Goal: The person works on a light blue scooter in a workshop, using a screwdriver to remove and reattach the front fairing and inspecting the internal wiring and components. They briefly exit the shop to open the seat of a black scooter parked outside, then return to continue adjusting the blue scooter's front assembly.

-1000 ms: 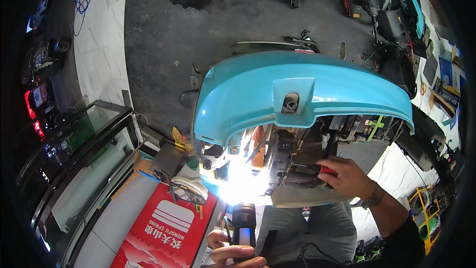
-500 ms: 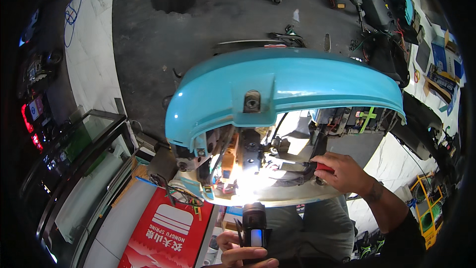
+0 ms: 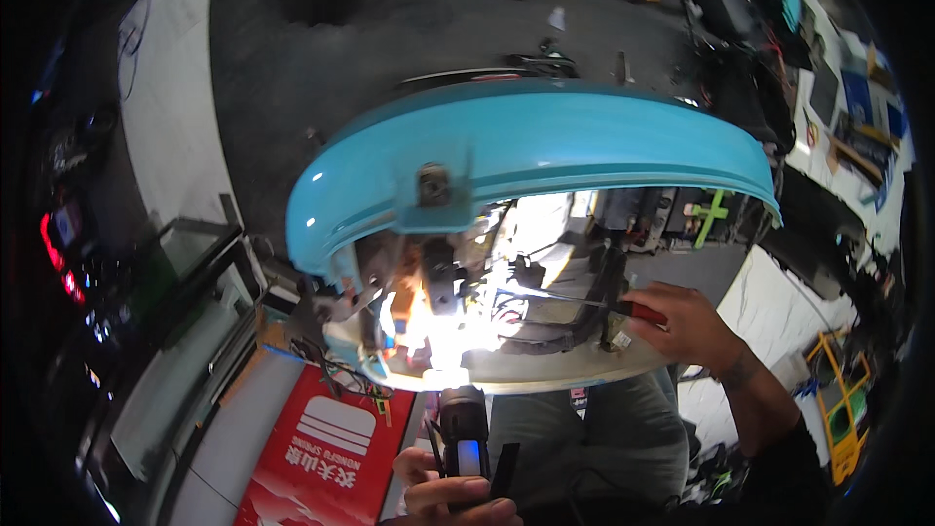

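The left hand [image 3: 456, 495] is wrapped around a black cylindrical flashlight [image 3: 464, 419], which points away from the person at the near rim of a curved, glossy turquoise shell [image 3: 555, 141] with an exposed interior. The shell lies in front of the person's grey-trousered legs [image 3: 623, 438]. Glare whitens the left part of the cavity. The right hand [image 3: 690, 327] is clamped on the red handle of a slim metal-shafted screwdriver [image 3: 645, 313]; its shaft reaches leftward into the cavity, where glare hides the tip. A bright green cross-shaped piece [image 3: 712, 217] sits at the shell's right. A red printed box [image 3: 317, 438] lies left of the flashlight.
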Demonstrator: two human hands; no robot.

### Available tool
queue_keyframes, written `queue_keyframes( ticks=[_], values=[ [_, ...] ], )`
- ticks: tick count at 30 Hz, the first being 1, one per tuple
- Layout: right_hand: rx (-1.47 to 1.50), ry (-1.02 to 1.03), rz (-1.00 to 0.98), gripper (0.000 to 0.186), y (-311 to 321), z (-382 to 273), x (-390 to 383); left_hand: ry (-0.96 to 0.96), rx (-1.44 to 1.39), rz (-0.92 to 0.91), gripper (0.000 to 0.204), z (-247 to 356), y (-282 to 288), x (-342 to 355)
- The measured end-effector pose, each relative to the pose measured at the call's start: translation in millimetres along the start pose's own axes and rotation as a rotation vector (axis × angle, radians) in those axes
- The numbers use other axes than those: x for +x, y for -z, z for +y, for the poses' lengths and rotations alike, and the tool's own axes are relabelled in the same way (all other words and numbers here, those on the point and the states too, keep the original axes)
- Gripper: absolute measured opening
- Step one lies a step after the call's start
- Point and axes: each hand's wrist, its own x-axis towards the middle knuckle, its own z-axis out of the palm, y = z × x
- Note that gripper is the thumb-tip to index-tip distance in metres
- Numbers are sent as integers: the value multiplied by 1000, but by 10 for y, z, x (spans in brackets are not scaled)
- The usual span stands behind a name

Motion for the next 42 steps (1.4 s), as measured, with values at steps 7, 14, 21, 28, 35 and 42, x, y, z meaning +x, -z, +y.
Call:
queue_keyframes(
  ticks=[7,14,21,28,35,42],
  values=[
    [-144,-29,0,32,133,-301,-280,38,184,296,45,69,452,218],
    [-255,-91,81,32,226,-629,-427,291,-49,402,57,-349,1012,283],
    [-16,-79,96,34,-37,-949,-299,302,-257,363,59,-928,1414,292],
    [-154,-92,85,38,-449,-1059,96,230,-127,140,49,-1109,1693,416],
    [-77,-177,75,33,-377,-1011,-96,201,-291,-188,43,-640,1758,406],
    [58,-198,79,27,-18,-637,-122,-6,-146,-283,52,-339,1381,163]
  ],
)
